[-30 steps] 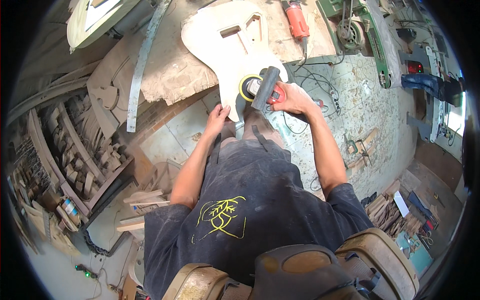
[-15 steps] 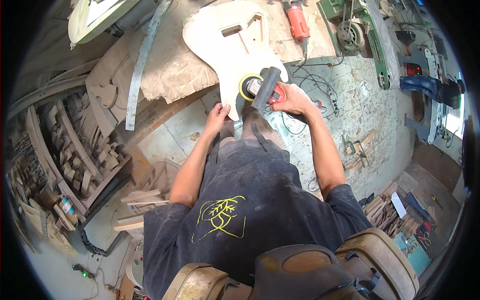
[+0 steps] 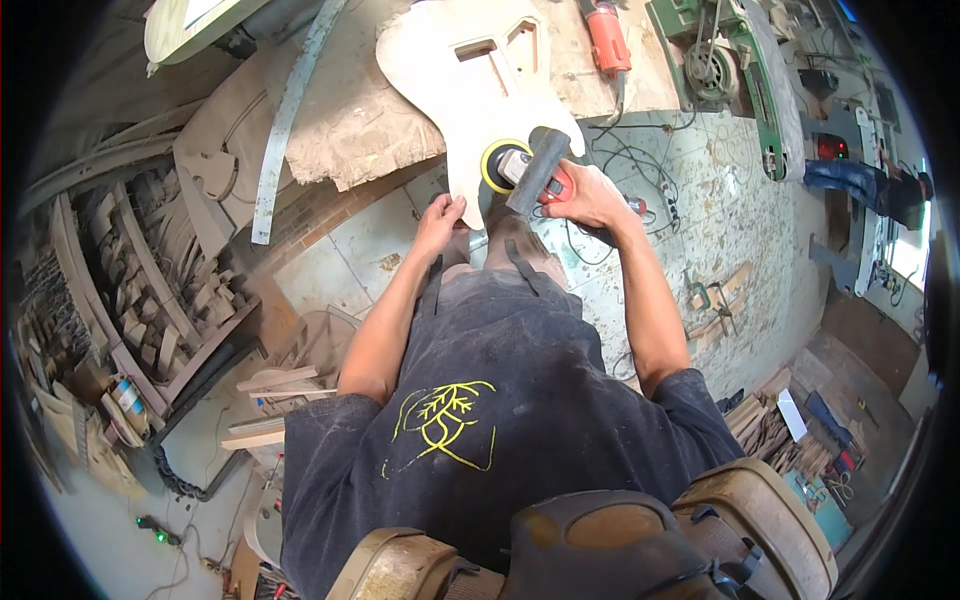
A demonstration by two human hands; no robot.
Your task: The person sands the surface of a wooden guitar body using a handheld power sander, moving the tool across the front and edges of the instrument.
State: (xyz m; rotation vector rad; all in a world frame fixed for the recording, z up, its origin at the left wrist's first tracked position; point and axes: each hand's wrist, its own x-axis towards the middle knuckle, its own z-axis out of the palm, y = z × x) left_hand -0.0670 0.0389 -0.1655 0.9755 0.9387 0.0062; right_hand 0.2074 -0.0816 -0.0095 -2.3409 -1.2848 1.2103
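A pale unfinished wooden guitar body [image 3: 480, 90] lies on a workbench [image 3: 370, 120] in front of me, its lower end hanging over the bench edge. My right hand [image 3: 585, 195] grips a red and grey sander [image 3: 530, 170] whose yellow-rimmed round pad rests on the lower part of the guitar body. My left hand [image 3: 438, 218] holds the lower edge of the guitar body, fingers curled on the wood. I wear a dark apron with a yellow design.
An orange power tool [image 3: 608, 40] and a green machine [image 3: 720, 70] sit at the back of the bench, with black cables [image 3: 640, 150] trailing down. A curved metal strip [image 3: 285, 120] lies on the bench. Wood offcuts fill racks [image 3: 130, 290] at left. Another person [image 3: 870, 190] stands at far right.
The sander has shifted slightly along the lower end of the guitar body. My left hand stays on the body's edge.
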